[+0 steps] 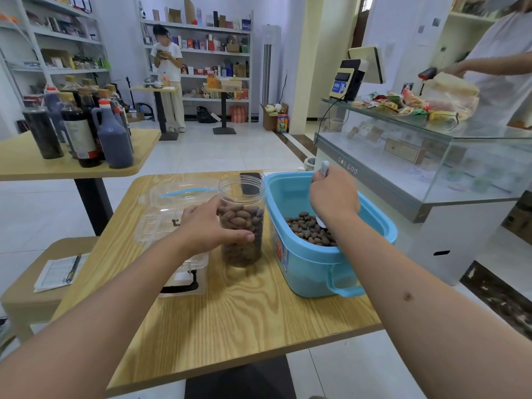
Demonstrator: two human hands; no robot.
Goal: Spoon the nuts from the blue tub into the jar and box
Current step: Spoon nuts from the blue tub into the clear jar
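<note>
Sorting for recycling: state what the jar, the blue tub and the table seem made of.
Jar: clear plastic, probably; nuts show through, threaded rim.
Blue tub: opaque glossy plastic, moulded handle.
Table: wood-grain top, maybe laminate.

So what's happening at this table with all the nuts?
A person is moving nuts out of a blue tub. The right hand holds a white spoon dipped into the tub, while the left hand steadies a clear jar, already mostly full. A clear plastic box sits behind the left hand.
</note>
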